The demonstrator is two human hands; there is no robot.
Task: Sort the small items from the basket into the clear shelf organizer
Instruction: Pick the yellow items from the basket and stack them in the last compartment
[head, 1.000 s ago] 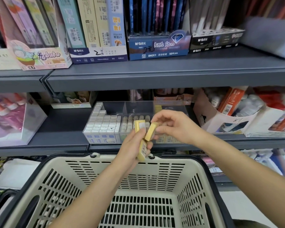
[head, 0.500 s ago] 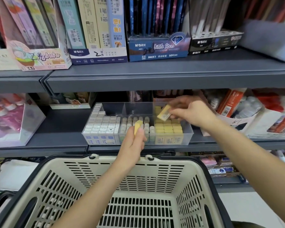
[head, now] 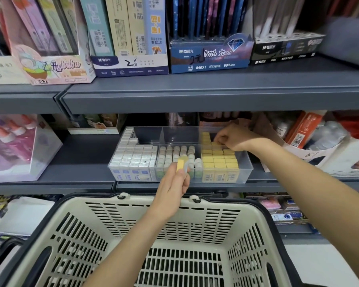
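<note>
Left of our right hand (head: 234,139) the rear bays of the clear organizer (head: 244,175) lie open. The upper shelf (head: 195,96) caps them overhead. Packed erasers (head: 218,160) fill the front toward our left hand (head: 172,187).

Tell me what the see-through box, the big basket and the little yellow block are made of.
The clear organizer looks like hard, glossy clear plastic, maybe acrylic: the rows show through its walls. The basket is cream moulded plastic, matte, with slotted walls. The yellow eraser in the left hand is likely rubber or vinyl; too blurred to be sure.
</note>
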